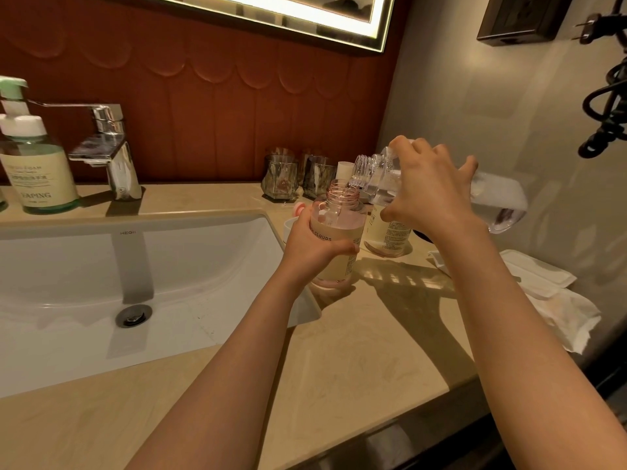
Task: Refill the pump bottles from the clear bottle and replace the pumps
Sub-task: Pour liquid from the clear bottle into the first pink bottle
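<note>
My left hand (310,245) grips a pink pump bottle (339,225) with its pump off, standing on the counter by the sink's right rim. My right hand (427,191) holds the clear bottle (373,179) tipped to the left, its open mouth right over the pink bottle's neck. Liquid sits in the clear bottle's lower side. A second pink bottle (386,232) stands behind, partly hidden by my right hand. A pink pump piece (299,208) peeks out behind my left hand.
The white sink (135,276) fills the left, with a chrome tap (112,154) behind it. Green pump bottles (37,164) stand at the far left. Glass tumblers (281,176) line the back wall. White tissues (543,290) lie on the counter (356,351) at right.
</note>
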Demonstrator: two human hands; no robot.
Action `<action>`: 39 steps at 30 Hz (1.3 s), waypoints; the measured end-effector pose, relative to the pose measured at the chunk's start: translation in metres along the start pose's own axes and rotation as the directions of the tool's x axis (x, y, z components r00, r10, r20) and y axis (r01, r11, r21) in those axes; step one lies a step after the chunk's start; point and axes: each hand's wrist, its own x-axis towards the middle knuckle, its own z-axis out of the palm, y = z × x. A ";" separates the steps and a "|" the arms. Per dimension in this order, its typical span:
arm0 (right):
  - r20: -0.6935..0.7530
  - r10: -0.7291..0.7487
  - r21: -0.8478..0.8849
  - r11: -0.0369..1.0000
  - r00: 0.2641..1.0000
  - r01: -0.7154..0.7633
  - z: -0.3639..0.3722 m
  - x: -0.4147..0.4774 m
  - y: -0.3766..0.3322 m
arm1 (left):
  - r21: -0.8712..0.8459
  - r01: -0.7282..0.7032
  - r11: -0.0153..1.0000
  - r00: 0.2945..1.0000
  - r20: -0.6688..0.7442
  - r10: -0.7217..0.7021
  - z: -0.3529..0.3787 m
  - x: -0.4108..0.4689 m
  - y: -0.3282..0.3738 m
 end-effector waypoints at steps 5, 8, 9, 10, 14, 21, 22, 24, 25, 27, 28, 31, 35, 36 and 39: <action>0.005 0.010 0.005 1.000 1.000 -0.010 0.001 0.000 0.000 | 0.006 -0.002 1.000 1.000 -0.004 0.002 0.001 0.000 0.000; -0.005 0.006 -0.003 1.000 1.000 -0.006 0.001 0.000 -0.001 | 0.005 0.005 1.000 1.000 -0.004 -0.005 0.001 0.000 0.001; -0.008 0.004 -0.006 1.000 1.000 -0.004 0.001 0.000 -0.001 | 0.002 0.006 1.000 1.000 -0.005 -0.006 0.000 0.000 0.001; -0.009 0.002 -0.009 1.000 1.000 -0.002 0.000 -0.001 -0.001 | 0.000 0.004 1.000 1.000 -0.004 -0.004 0.000 0.000 0.000; -0.008 0.002 -0.010 1.000 1.000 -0.002 0.000 0.000 -0.002 | -0.011 -0.001 1.000 1.000 0.001 0.001 0.000 -0.001 0.002; -0.010 0.000 -0.008 1.000 1.000 0.000 0.000 -0.001 -0.002 | -0.015 0.001 1.000 1.000 0.005 -0.001 0.000 -0.001 0.002; -0.012 -0.001 -0.007 1.000 1.000 0.001 0.000 0.000 -0.002 | -0.014 0.001 1.000 1.000 0.005 -0.001 0.000 -0.001 0.002; -0.013 0.000 -0.007 1.000 1.000 0.000 -0.001 0.000 -0.002 | -0.013 0.003 1.000 1.000 0.004 -0.003 0.000 -0.001 0.002; -0.010 0.002 -0.006 1.000 1.000 -0.002 -0.001 0.000 -0.002 | -0.014 0.004 1.000 1.000 0.005 -0.004 0.000 -0.001 0.001; -0.007 0.005 -0.004 1.000 1.000 -0.005 0.000 0.000 -0.002 | -0.015 0.005 1.000 1.000 0.005 -0.005 0.000 -0.001 0.001; -0.006 0.006 -0.004 1.000 1.000 -0.006 0.000 0.000 -0.002 | -0.014 0.003 1.000 1.000 0.005 -0.003 0.000 -0.001 0.001; -0.004 0.006 -0.006 1.000 1.000 -0.006 0.000 -0.001 -0.002 | -0.009 0.003 1.000 1.000 0.005 -0.002 0.000 -0.001 0.002; -0.005 0.005 -0.009 1.000 1.000 -0.005 -0.001 -0.001 -0.002 | -0.007 0.000 1.000 1.000 0.007 0.000 0.000 -0.002 0.002; -0.006 0.005 -0.010 1.000 1.000 -0.005 -0.001 -0.001 -0.002 | -0.007 0.001 1.000 1.000 0.007 -0.001 0.000 -0.002 0.002; -0.007 0.005 -0.009 1.000 1.000 -0.005 -0.001 -0.001 -0.002 | -0.005 0.006 1.000 1.000 0.005 -0.006 0.000 -0.001 0.003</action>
